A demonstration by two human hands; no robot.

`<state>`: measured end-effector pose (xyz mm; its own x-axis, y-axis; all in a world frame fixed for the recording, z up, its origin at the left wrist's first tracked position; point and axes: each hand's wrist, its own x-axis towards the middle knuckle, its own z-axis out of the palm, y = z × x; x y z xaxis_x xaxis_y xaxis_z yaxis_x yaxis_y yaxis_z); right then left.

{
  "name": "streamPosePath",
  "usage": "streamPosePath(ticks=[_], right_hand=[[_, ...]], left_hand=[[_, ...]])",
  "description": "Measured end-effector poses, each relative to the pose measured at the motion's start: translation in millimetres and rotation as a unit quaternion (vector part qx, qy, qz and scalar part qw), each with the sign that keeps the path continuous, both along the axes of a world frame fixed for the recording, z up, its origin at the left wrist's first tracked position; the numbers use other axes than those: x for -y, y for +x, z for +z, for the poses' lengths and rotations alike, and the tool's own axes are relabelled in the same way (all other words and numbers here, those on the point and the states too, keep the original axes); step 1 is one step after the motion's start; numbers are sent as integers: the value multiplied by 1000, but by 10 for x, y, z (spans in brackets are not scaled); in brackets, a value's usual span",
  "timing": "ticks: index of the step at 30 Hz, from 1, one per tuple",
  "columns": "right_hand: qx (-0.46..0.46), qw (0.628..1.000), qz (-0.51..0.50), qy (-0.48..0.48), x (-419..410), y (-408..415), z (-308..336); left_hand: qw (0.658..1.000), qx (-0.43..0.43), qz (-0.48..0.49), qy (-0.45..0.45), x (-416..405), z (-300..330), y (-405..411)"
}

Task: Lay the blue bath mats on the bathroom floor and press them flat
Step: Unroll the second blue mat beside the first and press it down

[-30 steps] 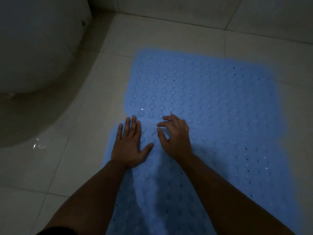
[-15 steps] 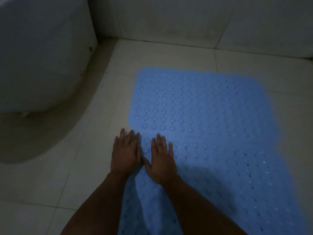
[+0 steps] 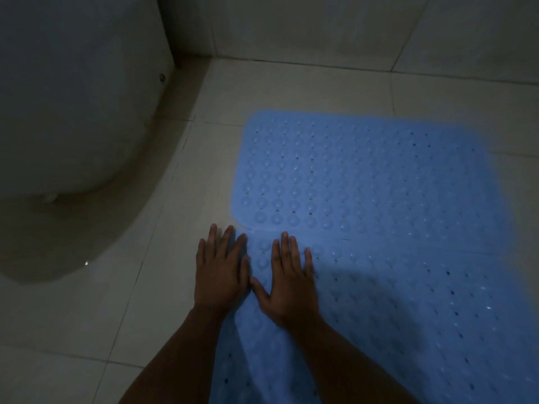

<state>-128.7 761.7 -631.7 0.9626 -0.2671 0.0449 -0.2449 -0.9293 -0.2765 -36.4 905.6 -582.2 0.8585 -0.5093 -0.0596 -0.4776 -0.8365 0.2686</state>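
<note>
Far mat: a blue rubbery bath mat with rows of round bumps and small holes (image 3: 364,176) lies flat on the floor, its near edge meeting the second mat along a seam just ahead of the fingertips.
Near mat: a second blue bumped mat of the same kind (image 3: 408,316) runs from that seam toward the camera, under both forearms.
Right hand: the right hand (image 3: 290,282) lies palm down on the near mat, fingers straight and slightly spread, thumb angled left; it grasps nothing.
Left hand: the left hand (image 3: 220,272) lies flat across the near mat's left edge, fingers extended and close together, partly on tile; it holds nothing.
Hands together: side by side, thumbs almost touching.
Floor: pale glossy square floor tiles (image 3: 140,301) surround the mats.
Fixture: a white rounded ceramic toilet base (image 3: 73,106) stands at left, well apart from the mats.
</note>
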Motion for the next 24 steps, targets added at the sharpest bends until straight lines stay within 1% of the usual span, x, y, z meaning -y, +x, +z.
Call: streamPosePath(ticks=[3,6,9,10,11,12,13,17,19,24], right_hand=[[-45,999,-5,15,-11,16,68],[-124,990,11,63,23,52,185],[-213,964,13,160,171,254,475],[-233,949,-1,213,266,362,622],[-236,934,-23,268,375,449,778],[-218,924,-47,311,502,490,934],[-190,921,-63,333,627,498,1065],[-93,930,-114,337,1005,270,1281],[-71,935,-134,320,1163,84,1257],[-25,957,-139,254,1354,-204,1141]], left_hand=[[1000,2,5,6,-47,15,-46],[1000,3,8,16,-44,73,-86],[1000,-3,11,17,28,198,-130],[999,-13,12,28,70,220,-139],[999,-24,12,46,109,232,-158],[997,-33,11,63,165,246,-187],[997,-39,9,73,227,251,-214],[997,-50,-19,60,532,262,-361],[996,-49,-52,59,752,212,-522],[991,-36,-119,38,1165,26,-772]])
